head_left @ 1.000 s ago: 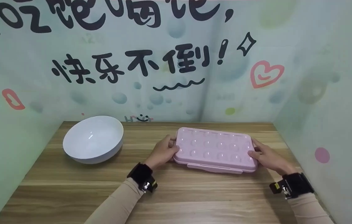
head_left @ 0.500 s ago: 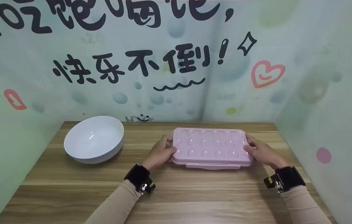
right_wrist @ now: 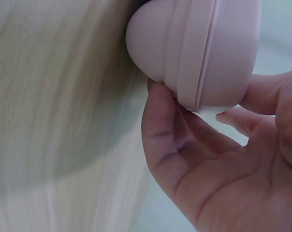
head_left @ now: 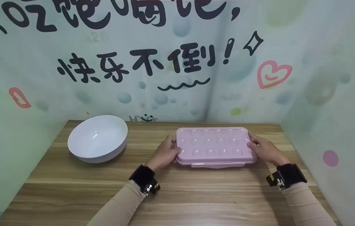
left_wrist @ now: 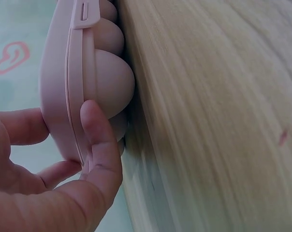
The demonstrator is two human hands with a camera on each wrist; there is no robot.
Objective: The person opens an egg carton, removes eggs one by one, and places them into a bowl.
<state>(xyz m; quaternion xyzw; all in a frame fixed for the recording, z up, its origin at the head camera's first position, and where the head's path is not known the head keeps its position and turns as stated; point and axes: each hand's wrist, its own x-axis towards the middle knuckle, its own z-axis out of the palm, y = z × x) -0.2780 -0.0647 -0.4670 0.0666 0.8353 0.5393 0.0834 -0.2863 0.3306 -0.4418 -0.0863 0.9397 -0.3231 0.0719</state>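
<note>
A pink plastic egg box (head_left: 215,146), its lid on and marked with rows of round bumps, lies level on the far right half of the table. My left hand (head_left: 164,153) grips its left end, thumb on the lid's edge. At the other end my right hand (head_left: 267,150) holds it the same way, thumb on top. Rounded egg cups (left_wrist: 113,83) bulge from the underside in the left wrist view, close over the wood, with a clip (left_wrist: 86,13) along the side. In the right wrist view, fingertips (right_wrist: 160,96) reach beneath the box's end.
A large white bowl (head_left: 97,139) stands at the back left of the wooden table (head_left: 190,194). A printed cloth backdrop (head_left: 152,97) rises right behind the table's far edge, with more cloth along both sides.
The egg box has turned from a slant to nearly square with the table's back edge, its right end shifting away from me. Both hands have kept hold of it. The view has shifted slightly.
</note>
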